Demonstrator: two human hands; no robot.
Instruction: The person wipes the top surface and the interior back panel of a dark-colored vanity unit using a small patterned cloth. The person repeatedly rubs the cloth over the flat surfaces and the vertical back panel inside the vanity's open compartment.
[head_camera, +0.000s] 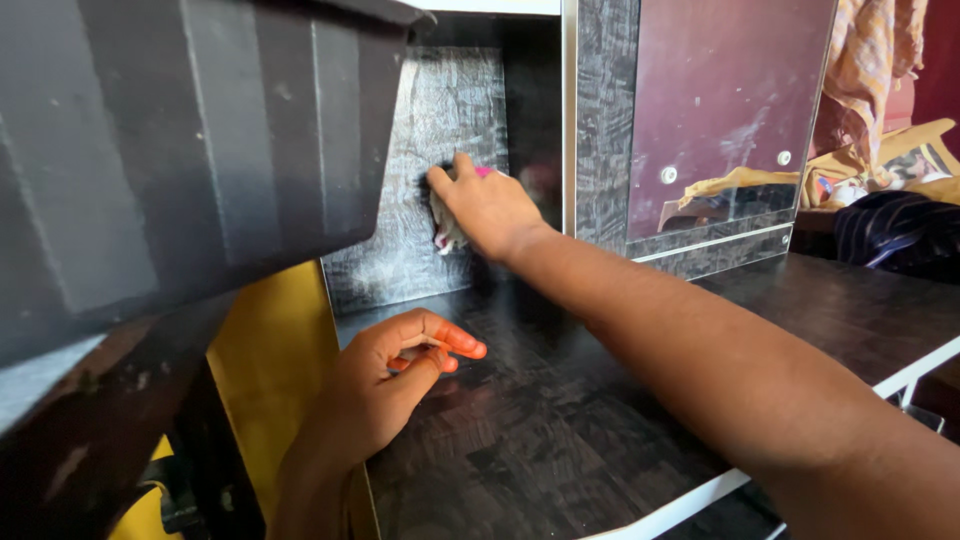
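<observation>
Dark wood-grain shelf (560, 420) — right hand (490, 207) gripping a cloth (445, 232) against the back panel (440, 120), left hand (385, 385) loosely curled, empty.

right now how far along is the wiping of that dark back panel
Under way; the share done can't be told. The right hand presses a cloth flat on the dark back panel, about mid-height. The left hand rests on the dark shelf below, holding nothing. No clear line between wiped and unwiped areas shows. The mirror alongside shows smudges.
</observation>
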